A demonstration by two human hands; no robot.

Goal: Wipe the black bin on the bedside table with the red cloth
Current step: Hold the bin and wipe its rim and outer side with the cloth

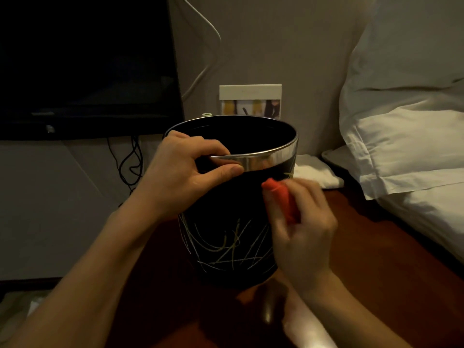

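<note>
Black bin [226,237], chrome-rimmed and marked with pale scribbled lines, stands upright on the table [364,247]. Rim is pinched by left hand [180,177]; red cloth [281,197] is clamped in right hand [303,237] grip against the bin's side.

Single head view, close, angled down over the bedside table [376,259]

Dark reddish-brown wooden bedside table [376,259] under both hands. On it: upright black bin with chrome rim and pale scribble lines [226,247] between the hands; folded white cloth [313,172] beyond the right hand, near the wall.
</note>
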